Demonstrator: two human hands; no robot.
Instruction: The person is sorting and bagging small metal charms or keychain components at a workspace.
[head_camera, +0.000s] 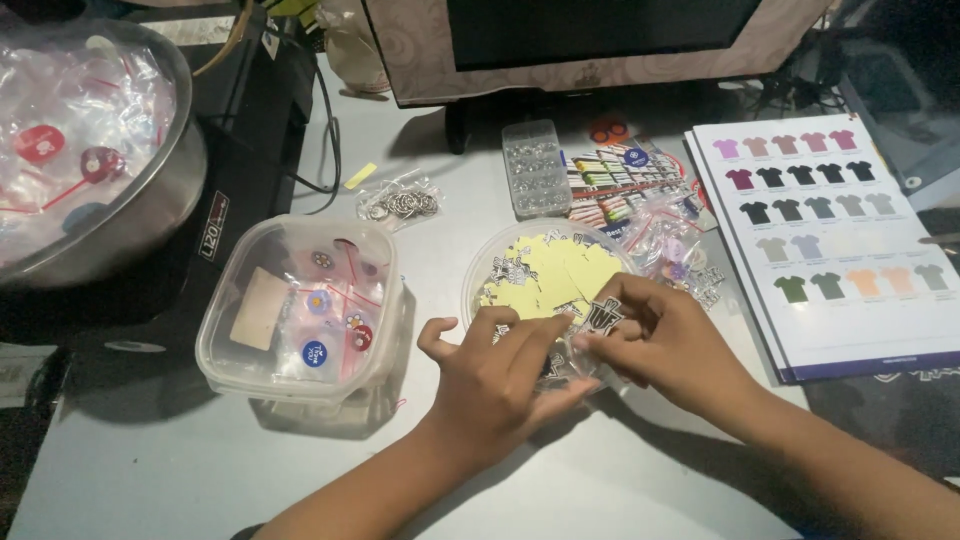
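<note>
My left hand (495, 375) and my right hand (660, 340) meet over the near edge of a round clear plastic bowl (480, 275) that holds pale yellow cut-out pieces (555, 272) and small dark-and-white shaped pieces. Between the fingertips of both hands sits one small black-and-white cut-out piece (603, 317); the right thumb and fingers pinch it, and the left fingers touch its near side. The lower part of the bowl is hidden behind both hands.
A square clear tub (300, 305) of small bagged round badges stands at left. A metal bowl (170, 190) full of plastic bags sits on a black machine (250, 130). A colour chart of shirts (830, 230), a bag of metal rings (400, 203), a clear compartment tray (535, 168) and a monitor base lie beyond.
</note>
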